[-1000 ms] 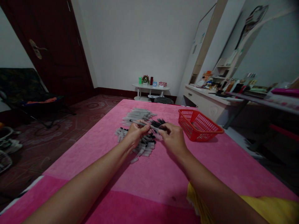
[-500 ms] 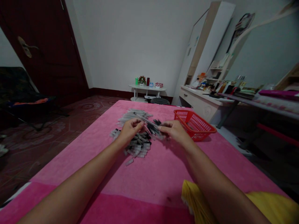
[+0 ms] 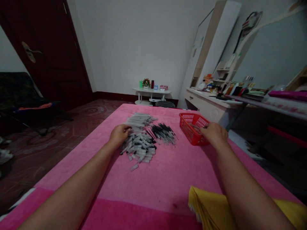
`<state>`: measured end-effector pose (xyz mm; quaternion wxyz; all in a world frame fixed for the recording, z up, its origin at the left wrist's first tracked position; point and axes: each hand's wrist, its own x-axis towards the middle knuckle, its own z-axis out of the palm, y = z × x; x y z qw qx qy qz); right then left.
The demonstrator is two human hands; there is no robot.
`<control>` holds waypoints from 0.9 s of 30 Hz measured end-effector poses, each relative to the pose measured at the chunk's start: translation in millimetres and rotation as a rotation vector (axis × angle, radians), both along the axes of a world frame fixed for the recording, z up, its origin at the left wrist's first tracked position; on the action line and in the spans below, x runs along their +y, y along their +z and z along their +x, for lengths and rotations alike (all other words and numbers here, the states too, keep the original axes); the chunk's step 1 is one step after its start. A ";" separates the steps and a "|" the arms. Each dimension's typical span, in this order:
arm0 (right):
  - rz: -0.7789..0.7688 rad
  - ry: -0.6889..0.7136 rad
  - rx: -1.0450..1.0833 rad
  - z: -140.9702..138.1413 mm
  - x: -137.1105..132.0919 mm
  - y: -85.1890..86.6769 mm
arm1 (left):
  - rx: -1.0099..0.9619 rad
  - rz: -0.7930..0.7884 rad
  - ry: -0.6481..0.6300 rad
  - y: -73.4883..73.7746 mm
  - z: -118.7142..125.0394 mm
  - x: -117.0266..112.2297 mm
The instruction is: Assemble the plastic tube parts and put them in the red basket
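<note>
Head view: counts?

— Three piles on pink cloth (image 3: 163, 179): tubes (image 3: 140, 120), refills (image 3: 165, 134), caps (image 3: 141, 149); one basket (image 3: 192, 136).

— Grips?

— Left hand (image 3: 118, 135) beside caps, right hand (image 3: 215, 132) at basket: both curled, cannot tell what's held.

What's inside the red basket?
Inside the red basket, a thin greyish item shows at the right hand. That hand covers the right end; whatever lies behind it can't be seen.

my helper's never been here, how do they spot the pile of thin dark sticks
On the pink cloth, find the red basket by the right hand. Left of it lies the pile of thin dark sticks. Slimmer than the whitish tubes and short pieces farther left, they have black far ends.
</note>
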<state>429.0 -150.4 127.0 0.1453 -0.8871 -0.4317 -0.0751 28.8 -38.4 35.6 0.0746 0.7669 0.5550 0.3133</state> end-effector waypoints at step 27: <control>0.162 0.757 -0.073 -118.6 1.8 -37.9 | 0.278 0.051 -0.110 0.2 4.0 -2.4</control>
